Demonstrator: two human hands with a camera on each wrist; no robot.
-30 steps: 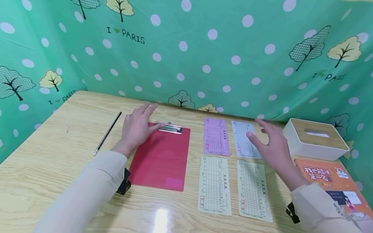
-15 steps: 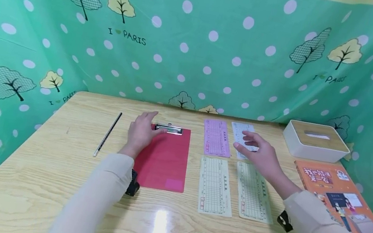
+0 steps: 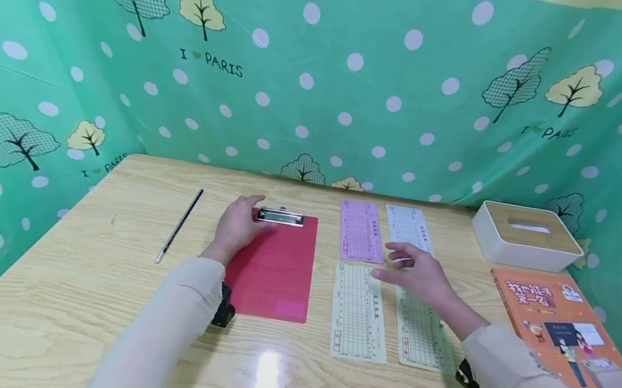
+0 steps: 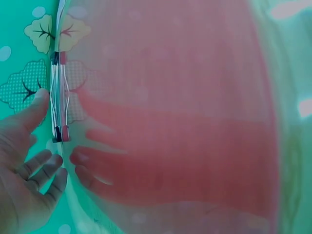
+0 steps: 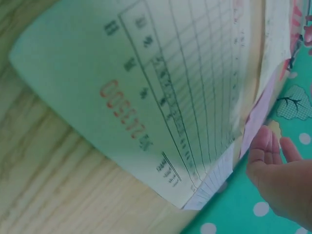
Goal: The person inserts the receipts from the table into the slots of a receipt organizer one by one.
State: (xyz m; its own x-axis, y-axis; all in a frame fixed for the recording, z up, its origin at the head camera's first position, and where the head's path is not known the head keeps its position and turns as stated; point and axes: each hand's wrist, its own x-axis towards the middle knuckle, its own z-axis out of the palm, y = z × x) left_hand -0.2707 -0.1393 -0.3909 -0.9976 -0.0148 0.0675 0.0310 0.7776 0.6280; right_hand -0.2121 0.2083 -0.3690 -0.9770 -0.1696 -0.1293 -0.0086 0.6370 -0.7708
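Note:
A red clipboard [image 3: 278,271] lies flat on the table, its metal clip [image 3: 280,217] at the far edge. My left hand [image 3: 233,227] is at its upper left side, fingers loosely spread by the clip; the left wrist view shows that hand [image 4: 22,195] mirrored in the glossy board. Over the paper forms hovers my right hand [image 3: 420,276], fingers slightly bent and holding nothing. Beneath and around it lie a pink form [image 3: 359,229], a pale blue form [image 3: 404,222] and two pale yellow-green forms, one on the left [image 3: 356,320] and one on the right [image 3: 423,345], partly covered.
A black pencil [image 3: 178,226] lies left of the clipboard. At the back right stands a white tissue box [image 3: 516,251] with a wooden lid, and an orange book [image 3: 572,344] lies in front of it. A green dotted curtain [image 3: 338,74] closes off the back and sides.
My right hand has come down and left, from over the pale blue form to above the yellow-green ones. My left hand has shifted slightly right and nearer, onto the clipboard's upper left side.

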